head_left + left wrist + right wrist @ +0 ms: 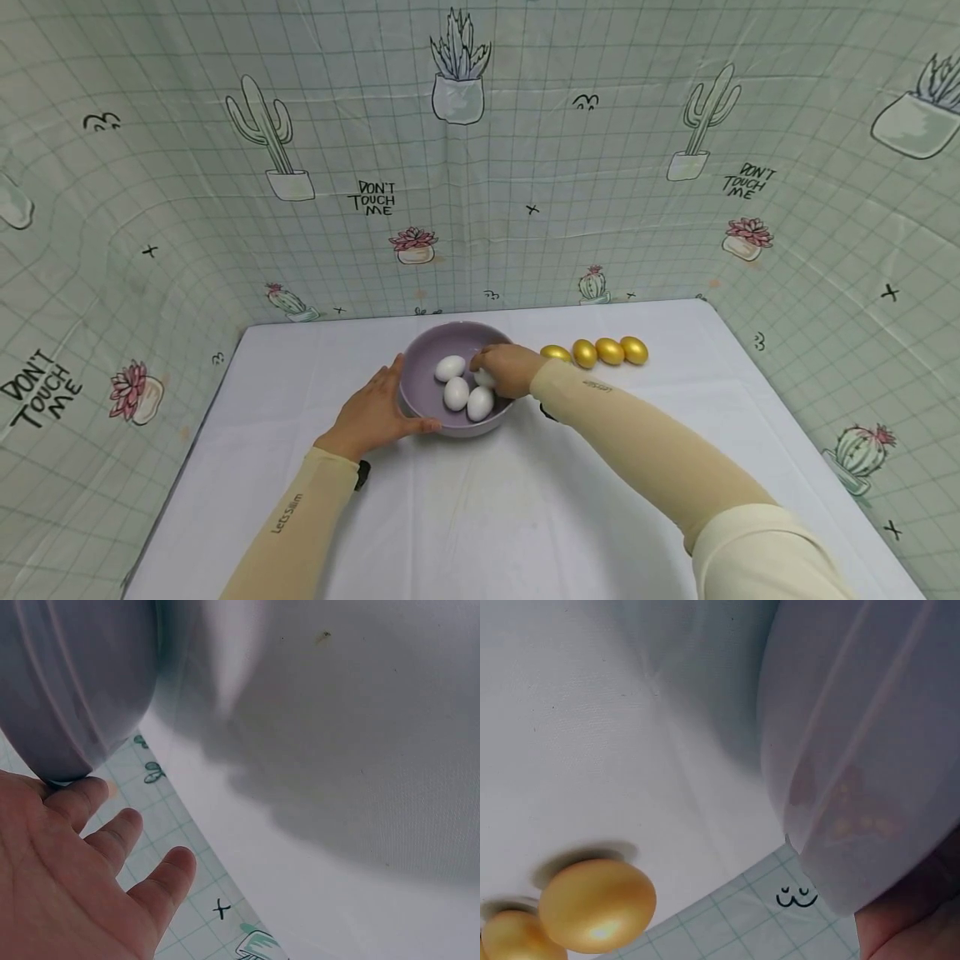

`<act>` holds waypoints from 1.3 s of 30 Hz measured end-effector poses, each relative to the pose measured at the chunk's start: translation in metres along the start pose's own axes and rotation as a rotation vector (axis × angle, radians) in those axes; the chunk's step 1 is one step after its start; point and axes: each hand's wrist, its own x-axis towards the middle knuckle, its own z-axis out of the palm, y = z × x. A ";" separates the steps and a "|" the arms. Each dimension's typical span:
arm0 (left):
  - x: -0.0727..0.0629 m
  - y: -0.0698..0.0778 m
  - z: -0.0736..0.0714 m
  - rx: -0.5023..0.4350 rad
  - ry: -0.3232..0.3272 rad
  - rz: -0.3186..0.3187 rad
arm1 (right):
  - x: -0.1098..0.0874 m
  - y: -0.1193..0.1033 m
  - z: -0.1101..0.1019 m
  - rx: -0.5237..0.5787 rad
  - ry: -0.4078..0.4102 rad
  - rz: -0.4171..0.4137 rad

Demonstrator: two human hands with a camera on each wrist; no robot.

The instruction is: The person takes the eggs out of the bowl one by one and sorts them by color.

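A purple bowl (pixel 420 392) sits on the white-covered table, with three white eggs (pixel 456 393) lying loose inside it. My right hand (pixel 510 369) reaches over the bowl's right rim and its curled fingers grip another white egg (pixel 483 378), partly covered by them. Along the left side of the bowl, my left hand (pixel 375 412) rests with fingers extended against the rim and the thumb at its front. The left wrist view shows the left hand's fingers (pixel 112 844) spread, one touching the bowl wall (pixel 90 682).
Several golden eggs (pixel 610 351) lie in a row right of the bowl, the nearest partly behind the right wrist. The table (pixel 450 517) is covered in white cloth. A grid-patterned curtain (pixel 510 167) with cactus drawings surrounds its back and sides.
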 end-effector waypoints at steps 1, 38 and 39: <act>0.000 0.000 0.000 0.002 0.000 0.000 | 0.001 0.000 0.001 -0.003 0.001 -0.005; 0.000 -0.002 0.000 0.002 -0.008 0.008 | -0.025 -0.003 -0.039 0.139 0.098 -0.088; 0.000 -0.002 0.000 0.002 -0.009 0.008 | -0.027 -0.003 -0.040 0.139 0.105 -0.091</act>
